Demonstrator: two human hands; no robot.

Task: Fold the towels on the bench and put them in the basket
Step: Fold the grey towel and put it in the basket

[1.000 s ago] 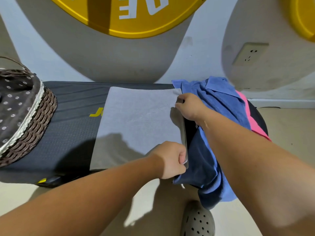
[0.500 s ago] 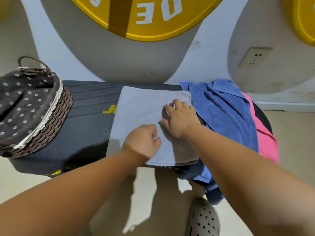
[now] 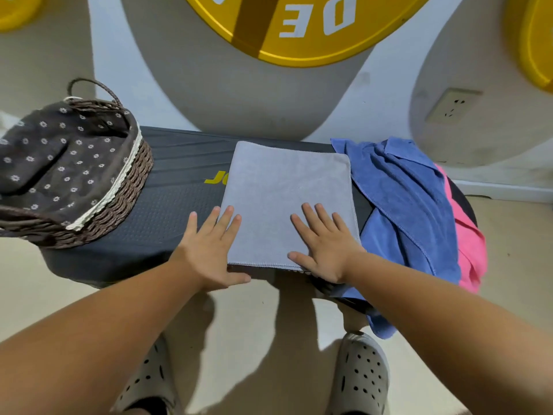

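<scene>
Left hand (image 3: 209, 253) released, palm down, fingers straight and spread over the near left corner of the grey towel (image 3: 287, 199), thumb below its front hem. Right hand (image 3: 326, 250) likewise flat and unclenched, pressing the near right corner. Towel folded, near-square, soft-napped, stitched hem toward the person, far edge toward the wall, flat on the dark textured counter (image 3: 167, 211). Left of the grey towel: round woven wicker basket (image 3: 119, 193) with dotted cloth liner. Just right of the grey towel: crumpled blue towel (image 3: 404, 205), then pink towel (image 3: 469, 244), both draping off the counter.

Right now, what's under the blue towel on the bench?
A pink towel shows beneath the blue towel at its right edge, with the bench under both. Anything else beneath is covered.
</scene>
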